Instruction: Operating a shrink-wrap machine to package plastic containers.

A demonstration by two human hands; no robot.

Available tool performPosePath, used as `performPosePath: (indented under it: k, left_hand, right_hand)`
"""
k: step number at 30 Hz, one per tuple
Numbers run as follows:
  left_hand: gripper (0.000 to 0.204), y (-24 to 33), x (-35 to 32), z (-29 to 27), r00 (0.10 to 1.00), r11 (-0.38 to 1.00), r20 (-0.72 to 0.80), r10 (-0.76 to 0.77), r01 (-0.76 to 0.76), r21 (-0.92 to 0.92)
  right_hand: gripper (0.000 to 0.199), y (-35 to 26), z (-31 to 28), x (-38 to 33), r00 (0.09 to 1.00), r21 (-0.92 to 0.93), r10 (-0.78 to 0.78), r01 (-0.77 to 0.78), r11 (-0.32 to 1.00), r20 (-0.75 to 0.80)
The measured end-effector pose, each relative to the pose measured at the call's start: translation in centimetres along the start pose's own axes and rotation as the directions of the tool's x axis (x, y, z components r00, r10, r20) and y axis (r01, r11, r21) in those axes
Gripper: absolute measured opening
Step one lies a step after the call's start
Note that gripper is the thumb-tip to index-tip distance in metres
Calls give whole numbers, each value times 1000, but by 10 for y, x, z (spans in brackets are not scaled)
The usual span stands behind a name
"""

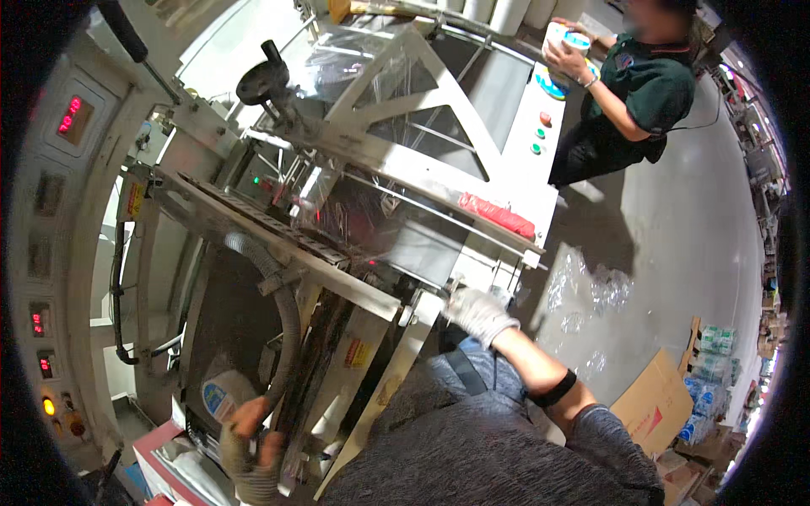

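My left hand (249, 455), in a greyish glove that leaves the fingers bare, is low on the left with its fingers apart. Just beyond its fingertips is a white tub (226, 393) with a blue label; whether they touch it I cannot tell. My right hand (479, 314) wears a white glove and is curled at the front corner of the packaging machine (426, 173). What its fingers close on there is hidden.
A grey corrugated hose (283, 337) runs down beside my left hand. The control panel (51, 219) lines the left. A red roll (498, 216) lies on the machine's edge. Across it, a person (645, 93) holds white-and-blue tubs (567, 42). Plastic film (586, 291) and cardboard (650, 405) lie at right.
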State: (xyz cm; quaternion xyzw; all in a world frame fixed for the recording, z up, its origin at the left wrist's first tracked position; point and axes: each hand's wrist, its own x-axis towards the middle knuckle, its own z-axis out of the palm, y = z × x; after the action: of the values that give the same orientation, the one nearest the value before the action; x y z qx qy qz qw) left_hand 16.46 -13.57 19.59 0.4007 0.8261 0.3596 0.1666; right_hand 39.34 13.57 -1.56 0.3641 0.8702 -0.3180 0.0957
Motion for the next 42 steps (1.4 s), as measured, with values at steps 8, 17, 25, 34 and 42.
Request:
performPosePath:
  k: [8, 17, 25, 34, 42]
  left_hand:
    - [36, 22, 19, 40, 935, 971, 265, 238, -235, -43]
    - [41, 26, 26, 52, 865, 931, 349, 361, -354, -86]
    - [40, 16, 30, 55, 857, 933, 397, 328, -359, 4]
    - [41, 14, 35, 56, 831, 915, 443, 335, -400, 58]
    - [39, 14, 37, 57, 842, 918, 432, 323, -390, 75]
  right_hand:
    - [28, -16, 42, -3, 994, 35, 75, -78, 996, 75]
    - [24, -17, 44, 0, 998, -93, 53, -51, 994, 15]
    - [27, -22, 29, -2, 991, -65, 114, -109, 992, 74]
    - [26, -20, 33, -2, 994, -60, 94, -91, 994, 47]
    - [27, -22, 29, -1, 994, -78, 88, -83, 994, 65]
